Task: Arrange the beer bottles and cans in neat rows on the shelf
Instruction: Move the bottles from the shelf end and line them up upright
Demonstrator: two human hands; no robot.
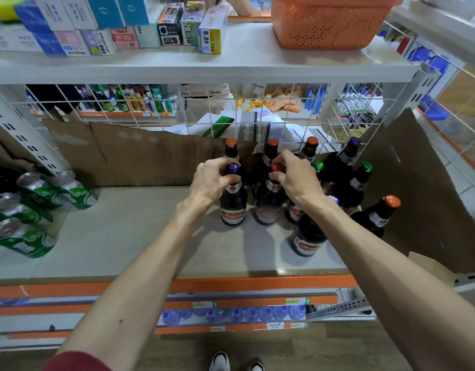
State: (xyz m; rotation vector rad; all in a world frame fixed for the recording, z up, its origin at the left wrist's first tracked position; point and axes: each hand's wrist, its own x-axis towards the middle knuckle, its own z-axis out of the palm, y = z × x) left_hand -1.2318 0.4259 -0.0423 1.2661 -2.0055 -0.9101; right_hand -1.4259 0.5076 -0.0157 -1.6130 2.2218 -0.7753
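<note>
The left hand grips the purple-capped beer bottle; the right hand grips the red-capped beer bottle at 3 o'clock. If knocked, neighbouring bottles may topple.

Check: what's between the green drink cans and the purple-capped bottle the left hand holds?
Nothing; head view shows bare grey shelf board between the green aluminium cans and the dark glass purple-capped bottle.

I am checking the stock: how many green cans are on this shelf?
4. All are at the left end of the shelf: back-left can, back-right can, middle can, front can. Others may be hidden beyond the picture's left edge.
</note>
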